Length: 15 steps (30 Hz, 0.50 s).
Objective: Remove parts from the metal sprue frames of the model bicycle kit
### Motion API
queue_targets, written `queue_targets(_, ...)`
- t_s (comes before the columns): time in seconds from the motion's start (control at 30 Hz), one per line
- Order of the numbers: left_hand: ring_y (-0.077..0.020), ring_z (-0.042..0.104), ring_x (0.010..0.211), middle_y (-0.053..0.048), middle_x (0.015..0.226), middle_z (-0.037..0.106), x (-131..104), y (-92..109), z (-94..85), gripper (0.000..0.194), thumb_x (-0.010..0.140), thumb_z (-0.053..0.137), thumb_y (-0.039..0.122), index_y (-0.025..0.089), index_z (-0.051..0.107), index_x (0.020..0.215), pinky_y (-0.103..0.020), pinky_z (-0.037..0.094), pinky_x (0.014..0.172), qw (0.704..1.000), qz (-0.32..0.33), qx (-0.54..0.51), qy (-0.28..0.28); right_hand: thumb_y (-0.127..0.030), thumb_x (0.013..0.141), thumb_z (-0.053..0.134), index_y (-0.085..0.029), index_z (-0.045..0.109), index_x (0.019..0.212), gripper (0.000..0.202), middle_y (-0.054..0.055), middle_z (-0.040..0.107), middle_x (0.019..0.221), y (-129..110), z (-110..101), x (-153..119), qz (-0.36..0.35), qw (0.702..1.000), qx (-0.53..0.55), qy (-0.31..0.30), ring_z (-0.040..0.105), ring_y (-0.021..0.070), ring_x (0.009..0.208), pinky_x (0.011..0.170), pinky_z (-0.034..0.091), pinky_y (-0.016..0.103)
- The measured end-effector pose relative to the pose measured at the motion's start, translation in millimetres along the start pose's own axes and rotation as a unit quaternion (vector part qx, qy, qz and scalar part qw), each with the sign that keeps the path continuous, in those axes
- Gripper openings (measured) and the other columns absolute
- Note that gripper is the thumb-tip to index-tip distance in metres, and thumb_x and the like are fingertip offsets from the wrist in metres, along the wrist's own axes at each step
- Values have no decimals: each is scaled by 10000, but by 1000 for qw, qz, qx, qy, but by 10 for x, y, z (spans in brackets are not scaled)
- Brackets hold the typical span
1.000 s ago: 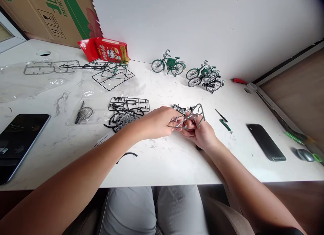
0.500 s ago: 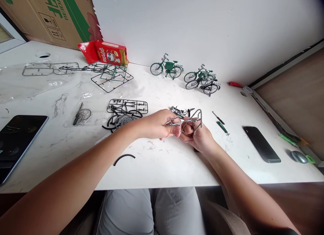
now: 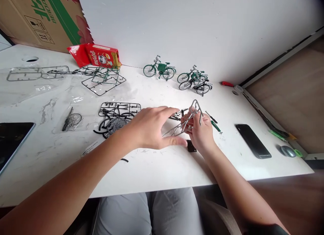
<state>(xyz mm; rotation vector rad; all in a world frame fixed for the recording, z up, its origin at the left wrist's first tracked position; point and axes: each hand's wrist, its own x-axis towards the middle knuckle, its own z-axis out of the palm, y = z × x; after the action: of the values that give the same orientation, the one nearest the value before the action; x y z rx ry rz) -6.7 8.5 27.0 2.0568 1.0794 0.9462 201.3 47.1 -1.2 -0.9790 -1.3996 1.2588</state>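
Above the table, my right hand (image 3: 203, 129) grips a thin grey sprue frame (image 3: 187, 121) that slants up past its fingers. My left hand (image 3: 151, 127) is open beside it, thumb and fingers apart around the frame's lower left end; whether it touches the frame I cannot tell. A small black square piece (image 3: 191, 146) lies just below my right hand. Behind my left hand are a black model bicycle sprue (image 3: 135, 108) and several black wheels and curved parts (image 3: 117, 123). Silver small parts (image 3: 174, 117) show partly between my hands.
Finished model bicycles (image 3: 160, 68) stand along the wall, with a red box (image 3: 103, 55) and loose sprues (image 3: 103, 85) to their left. A clear bag (image 3: 83, 127) of parts lies left. Tweezer-like green and black tools (image 3: 216, 126), a phone (image 3: 253, 141) and a mouse (image 3: 288, 151) lie right.
My left hand has let go of the grey sprue frame and opened, fingers now spread. The frame has tilted more upright in my right hand. The view has shifted slightly to the right.
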Motion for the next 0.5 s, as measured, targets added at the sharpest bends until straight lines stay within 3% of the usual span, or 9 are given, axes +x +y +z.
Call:
queue_targets(0.07,-387,657,1365,-187,1492,679,-17,46,6,901,747,887,689,191,647,1458,-496,525,1162,996,53,-62,24,-667,1008,625,-230,389,552,674,-31,348,530,-42,35,8,-49,996,-59,38,291,104,487,451,219,278)
queue_targets(0.17,-367,666,1367,-198,1500,669,-41,105,94,810,870,810,648,168,611,1492,-471,541,1160,983,64,-165,48,-623,1046,589,-215,489,540,658,-16,403,515,-204,127,30,-129,978,-155,58,344,113,490,487,285,297)
queue_targets(0.27,-358,659,1380,-198,1469,687,-45,132,210,710,957,741,592,164,599,1505,-474,525,1182,976,41,-182,108,-564,1087,545,-210,651,656,568,15,543,587,-402,211,90,-182,954,-237,0,446,132,535,555,369,305)
queue_targets(0.4,-302,709,1303,-176,1318,761,8,84,260,552,1109,453,585,157,671,1382,-410,604,1064,948,-34,-250,192,-617,1080,513,-218,475,568,650,-8,385,542,-498,261,233,-245,925,-285,-50,379,131,545,553,299,306)
queue_targets(0.5,-279,759,1186,-166,1271,775,59,7,209,542,1093,491,604,151,696,1309,-356,646,927,928,-65,-296,215,-611,1042,591,-231,269,585,676,-47,226,572,-410,280,325,-270,905,-325,-45,212,110,566,551,206,315)
